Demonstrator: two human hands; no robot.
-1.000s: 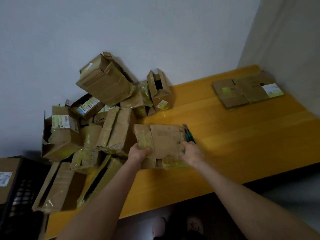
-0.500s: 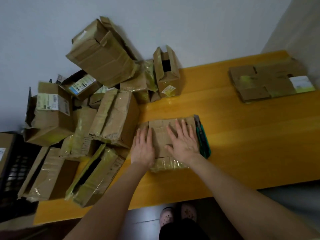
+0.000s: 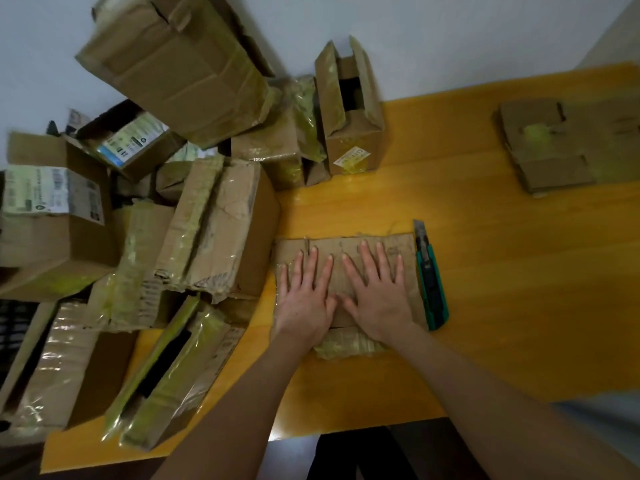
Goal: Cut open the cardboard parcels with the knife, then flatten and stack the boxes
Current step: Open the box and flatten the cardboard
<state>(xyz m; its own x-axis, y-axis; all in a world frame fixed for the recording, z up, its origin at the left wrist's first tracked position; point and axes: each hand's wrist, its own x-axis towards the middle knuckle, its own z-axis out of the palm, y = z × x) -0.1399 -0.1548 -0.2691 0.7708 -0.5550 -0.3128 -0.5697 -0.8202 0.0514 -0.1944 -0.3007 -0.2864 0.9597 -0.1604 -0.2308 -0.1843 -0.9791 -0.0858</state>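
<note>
Both hands lay flat with fingers spread: left hand (image 3: 304, 306) and right hand (image 3: 377, 299) side by side, palms pressing the flattened box (image 3: 346, 245) against the table (image 3: 485, 271). Neither gripped anything. Knife (image 3: 431, 282) lay just beside the box's right edge, blade out, untouched.

Progress, as judged: one small stack (image 3: 554, 147) of flattened boxes sat far right. This box looked nearly flat, not yet stacked. The pile of parcels (image 3: 214, 230) at left (many taped, some gaping open) made up most of the remaining work.

Stack blurred and cut off by the frame edge; count unreadable. Labels (image 3: 52, 195) illegible. Dark object (image 3: 14, 327) at far left not identifiable.
</note>
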